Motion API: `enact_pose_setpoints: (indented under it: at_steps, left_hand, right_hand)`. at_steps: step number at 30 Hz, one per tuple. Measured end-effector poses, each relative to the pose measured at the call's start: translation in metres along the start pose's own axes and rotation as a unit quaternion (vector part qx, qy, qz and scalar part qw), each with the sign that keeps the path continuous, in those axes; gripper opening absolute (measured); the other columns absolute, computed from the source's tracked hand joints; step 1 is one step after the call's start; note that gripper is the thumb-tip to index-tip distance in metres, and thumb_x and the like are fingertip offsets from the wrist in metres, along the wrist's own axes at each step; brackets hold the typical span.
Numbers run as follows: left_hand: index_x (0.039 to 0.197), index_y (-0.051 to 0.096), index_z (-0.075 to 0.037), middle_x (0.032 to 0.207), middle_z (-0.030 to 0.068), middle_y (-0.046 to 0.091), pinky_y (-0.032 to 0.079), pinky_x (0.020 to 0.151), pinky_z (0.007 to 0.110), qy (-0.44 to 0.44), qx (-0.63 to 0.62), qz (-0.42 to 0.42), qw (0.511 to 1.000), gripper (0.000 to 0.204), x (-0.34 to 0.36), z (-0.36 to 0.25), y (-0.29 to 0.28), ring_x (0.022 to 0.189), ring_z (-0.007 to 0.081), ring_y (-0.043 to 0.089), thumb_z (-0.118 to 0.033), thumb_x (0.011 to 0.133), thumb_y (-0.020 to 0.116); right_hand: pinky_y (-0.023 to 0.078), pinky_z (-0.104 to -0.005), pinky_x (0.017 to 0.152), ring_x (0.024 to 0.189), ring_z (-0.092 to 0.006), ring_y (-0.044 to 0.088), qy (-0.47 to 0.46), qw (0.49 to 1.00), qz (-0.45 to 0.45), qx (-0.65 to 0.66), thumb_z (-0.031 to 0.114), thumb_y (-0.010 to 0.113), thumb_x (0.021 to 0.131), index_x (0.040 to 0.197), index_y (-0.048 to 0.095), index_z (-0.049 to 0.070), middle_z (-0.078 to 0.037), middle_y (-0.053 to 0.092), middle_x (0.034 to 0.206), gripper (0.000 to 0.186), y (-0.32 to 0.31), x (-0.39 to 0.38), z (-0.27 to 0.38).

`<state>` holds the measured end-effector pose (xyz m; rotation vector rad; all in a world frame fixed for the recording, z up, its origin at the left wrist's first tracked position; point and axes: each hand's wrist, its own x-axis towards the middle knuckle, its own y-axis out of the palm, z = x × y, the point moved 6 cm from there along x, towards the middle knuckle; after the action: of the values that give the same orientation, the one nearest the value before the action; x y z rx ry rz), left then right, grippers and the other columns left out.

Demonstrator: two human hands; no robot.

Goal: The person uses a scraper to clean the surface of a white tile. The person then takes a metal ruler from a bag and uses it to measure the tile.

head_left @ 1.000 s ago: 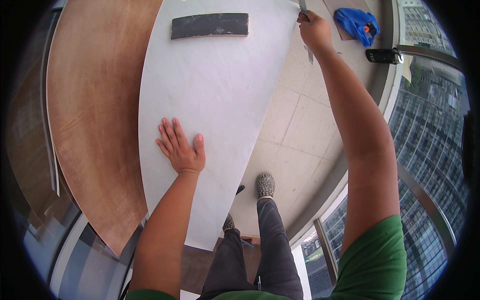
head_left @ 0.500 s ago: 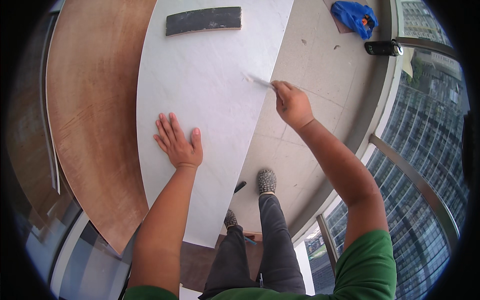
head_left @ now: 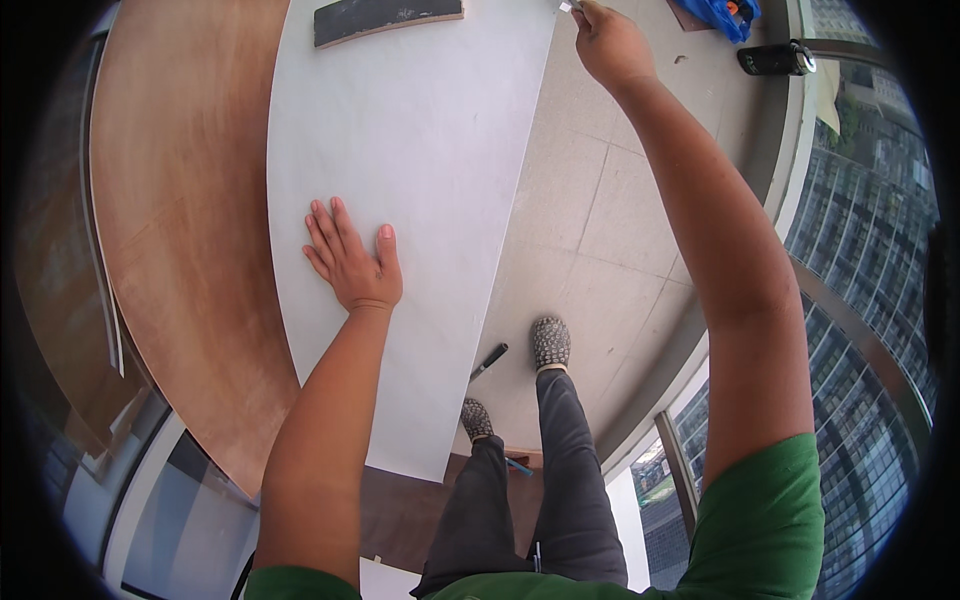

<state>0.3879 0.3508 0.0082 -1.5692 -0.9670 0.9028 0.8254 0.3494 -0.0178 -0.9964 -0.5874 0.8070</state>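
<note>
My left hand (head_left: 354, 262) lies flat on the white board (head_left: 440, 140), its fingers spread and thumb apart. Up at the board's far right edge, my right hand (head_left: 614, 48) is closed around a thin, pale tool (head_left: 566, 6). Only a short bit of that tool shows at the picture's upper rim, so its exact kind cannot be made out. A dark grey oblong block (head_left: 388, 17) with a brown lower edge rests on the board's far part, beyond my left hand.
A brown wooden panel (head_left: 185, 200) stretches along the left of the board. On the tiled floor (head_left: 590, 220) to the right are a black can (head_left: 775, 60), a blue plastic bag (head_left: 712, 15) and a black pen-like object (head_left: 489, 361). Glass railing panels (head_left: 860, 230) line the right side.
My right hand has moved far forward along the board's right edge, carrying the thin tool. My left hand stays flat on the board. The view has shifted slightly.
</note>
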Motion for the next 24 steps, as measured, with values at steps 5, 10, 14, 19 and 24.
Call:
enact_pose_setpoints:
  at_steps: [5, 10, 14, 19, 24]
  left_hand:
    - [0.162, 0.024, -0.011, 0.171, 0.0138, 0.016, 0.001, 0.125, 0.056, -0.008, -0.002, -0.003, 1.0, 0.077, -0.001, 0.003, 0.001, 0.158, 0.0329, 0.01, -0.05, 0.101, 0.048]
    - [0.163, 0.024, -0.012, 0.171, 0.0128, 0.016, 0.001, 0.125, 0.055, -0.009, 0.003, -0.012, 1.0, 0.077, -0.001, 0.005, 0.002, 0.158, 0.0316, 0.01, -0.052, 0.1, 0.049]
    - [0.162, 0.025, -0.013, 0.171, 0.0129, 0.017, 0.002, 0.125, 0.055, -0.006, 0.02, -0.025, 0.999, 0.078, -0.001, 0.006, 0.003, 0.158, 0.0316, 0.01, -0.053, 0.1, 0.049]
    - [0.162, 0.025, -0.013, 0.171, 0.0131, 0.017, 0.002, 0.125, 0.055, -0.005, 0.02, -0.03, 0.999, 0.077, 0.0, 0.008, 0.004, 0.158, 0.0313, 0.01, -0.053, 0.101, 0.048]
    - [0.163, 0.021, -0.012, 0.171, 0.0126, 0.014, -0.001, 0.126, 0.054, -0.012, 0.012, -0.008, 1.0, 0.08, 0.001, 0.002, 0.007, 0.159, 0.0303, 0.006, -0.058, 0.101, 0.044]
  right_hand:
    - [0.055, -0.0495, 0.079, 0.09, -0.043, 0.067, -0.044, 0.999, 0.018, -0.01, 0.018, 0.054, 0.1, 0.107, 0.067, 0.007, -0.02, 0.07, 0.104, 0.019, 0.005, -0.038, 0.012]
    - [0.058, -0.0419, 0.077, 0.091, -0.0327, 0.07, -0.123, 0.986, 0.108, -0.043, 0.007, 0.059, 0.094, 0.117, 0.064, 0.008, -0.012, 0.07, 0.107, 0.024, 0.003, -0.15, 0.052]
    - [0.059, -0.0386, 0.083, 0.093, -0.0285, 0.07, -0.141, 0.953, 0.268, 0.027, 0.004, 0.06, 0.088, 0.121, 0.061, 0.008, -0.011, 0.068, 0.108, 0.033, 0.007, -0.256, 0.089]
    - [0.059, -0.0404, 0.078, 0.088, -0.0303, 0.07, -0.139, 0.943, 0.265, 0.146, 0.0, 0.06, 0.087, 0.116, 0.062, 0.008, -0.012, 0.068, 0.101, 0.031, -0.004, -0.302, 0.101]
    - [0.054, -0.0471, 0.075, 0.087, -0.0387, 0.067, 0.064, 0.982, 0.024, 0.174, 0.021, 0.054, 0.104, 0.103, 0.066, 0.005, -0.02, 0.069, 0.095, 0.021, -0.002, -0.15, 0.034]
